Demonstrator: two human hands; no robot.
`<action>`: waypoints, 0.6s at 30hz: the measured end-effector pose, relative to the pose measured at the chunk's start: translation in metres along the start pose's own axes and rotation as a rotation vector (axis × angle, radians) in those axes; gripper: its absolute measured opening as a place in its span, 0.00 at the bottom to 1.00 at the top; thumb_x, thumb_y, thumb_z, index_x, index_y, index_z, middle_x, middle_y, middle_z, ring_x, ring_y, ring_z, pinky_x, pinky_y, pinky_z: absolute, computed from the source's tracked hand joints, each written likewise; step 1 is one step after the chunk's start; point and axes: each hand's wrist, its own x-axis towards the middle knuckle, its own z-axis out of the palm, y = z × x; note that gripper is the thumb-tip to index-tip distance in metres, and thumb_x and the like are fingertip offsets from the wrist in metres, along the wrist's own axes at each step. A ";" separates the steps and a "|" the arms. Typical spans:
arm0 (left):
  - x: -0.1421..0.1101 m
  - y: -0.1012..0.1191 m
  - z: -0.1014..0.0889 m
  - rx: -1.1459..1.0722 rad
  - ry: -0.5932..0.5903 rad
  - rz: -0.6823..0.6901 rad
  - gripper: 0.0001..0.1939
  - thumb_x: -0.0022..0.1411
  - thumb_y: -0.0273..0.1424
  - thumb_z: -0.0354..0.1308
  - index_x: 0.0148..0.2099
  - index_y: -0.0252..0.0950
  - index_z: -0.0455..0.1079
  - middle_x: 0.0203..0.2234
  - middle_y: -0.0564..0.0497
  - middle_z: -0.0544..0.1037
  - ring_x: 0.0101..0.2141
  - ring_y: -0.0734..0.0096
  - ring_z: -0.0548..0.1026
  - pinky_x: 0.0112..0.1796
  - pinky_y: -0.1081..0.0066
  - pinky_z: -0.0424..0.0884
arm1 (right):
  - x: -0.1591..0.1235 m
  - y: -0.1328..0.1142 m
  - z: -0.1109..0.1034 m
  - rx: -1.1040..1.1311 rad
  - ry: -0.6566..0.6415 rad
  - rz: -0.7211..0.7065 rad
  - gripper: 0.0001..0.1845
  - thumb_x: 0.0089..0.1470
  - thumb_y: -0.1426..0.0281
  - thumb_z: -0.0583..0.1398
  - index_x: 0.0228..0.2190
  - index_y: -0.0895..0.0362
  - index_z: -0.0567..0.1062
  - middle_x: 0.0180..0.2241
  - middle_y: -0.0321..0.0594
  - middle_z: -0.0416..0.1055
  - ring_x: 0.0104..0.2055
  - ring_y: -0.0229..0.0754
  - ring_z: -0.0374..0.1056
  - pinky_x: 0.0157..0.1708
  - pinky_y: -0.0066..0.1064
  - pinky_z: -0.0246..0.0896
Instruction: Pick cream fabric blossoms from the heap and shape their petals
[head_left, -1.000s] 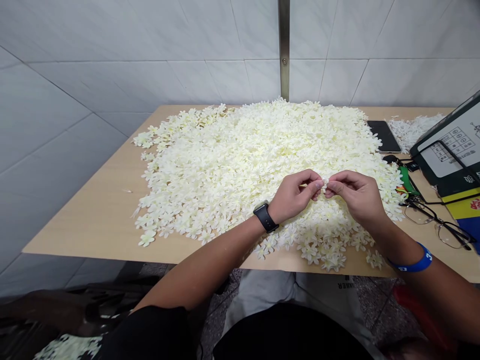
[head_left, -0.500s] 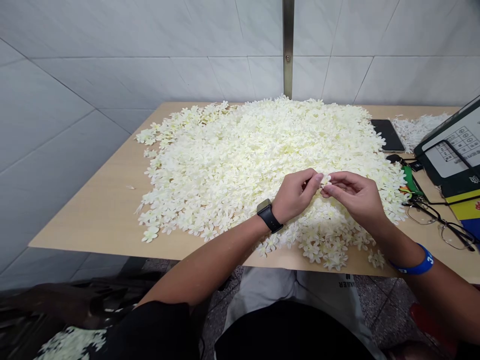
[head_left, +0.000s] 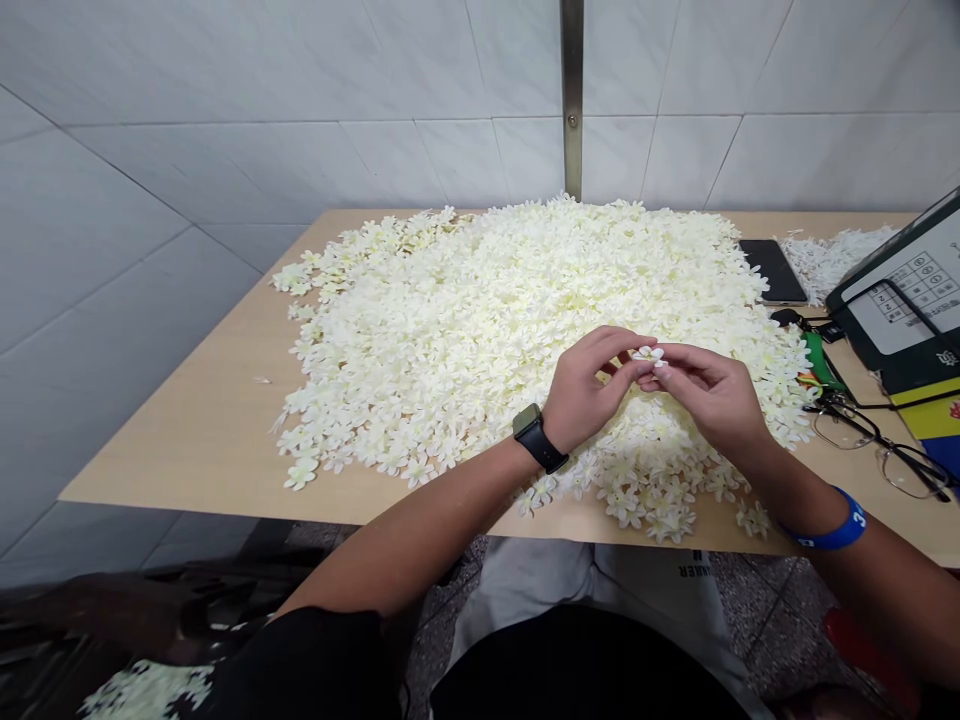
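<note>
Between my two hands, above the pile, is one small white artificial flower [head_left: 649, 355]. My left hand [head_left: 592, 385], with a black watch on its wrist, pinches the flower from the left with thumb and fingers. From the other side my right hand [head_left: 709, 390], which wears a blue wristband, grips the same flower with curled fingers. The fingertips of both hands nearly meet and partly hide it. Under and around them spreads a wide heap of white flowers [head_left: 480, 310] with pale yellow centres.
The wooden table [head_left: 172, 420] stands against a tiled wall. At the right lie a phone [head_left: 774, 270], eyeglasses [head_left: 877, 440], a green item [head_left: 821, 362], a dark box [head_left: 900, 290] and a pile of small white pieces [head_left: 840, 255]. More white flowers [head_left: 146, 690] are low at the left.
My left fingers have opened out a little and shifted around the flower, which now shows more of its petals between the hands. The right hand has barely moved.
</note>
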 end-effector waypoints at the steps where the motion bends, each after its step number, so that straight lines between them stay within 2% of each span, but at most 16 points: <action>1: 0.000 0.000 0.000 0.016 0.037 0.028 0.07 0.67 0.29 0.63 0.47 0.38 0.79 0.41 0.48 0.81 0.37 0.75 0.78 0.34 0.77 0.75 | -0.001 0.000 0.002 -0.021 0.000 -0.026 0.14 0.50 0.67 0.73 0.41 0.53 0.84 0.39 0.40 0.83 0.38 0.44 0.81 0.41 0.33 0.81; 3: -0.001 -0.001 0.001 0.042 0.097 0.087 0.07 0.66 0.27 0.64 0.46 0.37 0.80 0.40 0.48 0.81 0.39 0.74 0.79 0.37 0.76 0.76 | -0.004 -0.001 0.006 -0.058 0.031 -0.085 0.14 0.50 0.71 0.72 0.41 0.53 0.84 0.41 0.40 0.83 0.41 0.44 0.81 0.43 0.33 0.81; 7: -0.003 0.001 0.003 0.075 0.152 0.143 0.04 0.66 0.26 0.65 0.42 0.37 0.80 0.36 0.48 0.82 0.37 0.74 0.80 0.39 0.73 0.77 | -0.009 -0.005 0.012 -0.161 0.088 -0.168 0.09 0.57 0.73 0.66 0.40 0.55 0.84 0.38 0.41 0.83 0.34 0.41 0.80 0.39 0.32 0.81; 11: -0.004 0.003 0.003 0.146 0.140 0.095 0.04 0.67 0.29 0.63 0.38 0.36 0.78 0.30 0.51 0.81 0.31 0.75 0.77 0.33 0.74 0.74 | -0.010 -0.009 0.012 -0.259 0.081 -0.177 0.06 0.59 0.74 0.64 0.37 0.56 0.83 0.33 0.40 0.83 0.32 0.40 0.79 0.34 0.29 0.78; 15: -0.004 0.003 0.003 0.135 0.086 -0.009 0.08 0.68 0.30 0.62 0.34 0.35 0.75 0.26 0.53 0.79 0.28 0.76 0.76 0.31 0.75 0.71 | -0.009 -0.009 0.009 -0.215 0.048 -0.092 0.05 0.59 0.71 0.65 0.31 0.56 0.82 0.27 0.37 0.80 0.29 0.39 0.78 0.31 0.26 0.75; 18: -0.003 0.002 0.001 0.110 0.054 -0.104 0.12 0.69 0.33 0.61 0.31 0.35 0.73 0.21 0.55 0.76 0.23 0.78 0.73 0.28 0.75 0.68 | -0.008 -0.008 0.009 -0.176 0.025 -0.035 0.06 0.58 0.69 0.65 0.29 0.56 0.81 0.26 0.38 0.79 0.29 0.39 0.77 0.30 0.27 0.75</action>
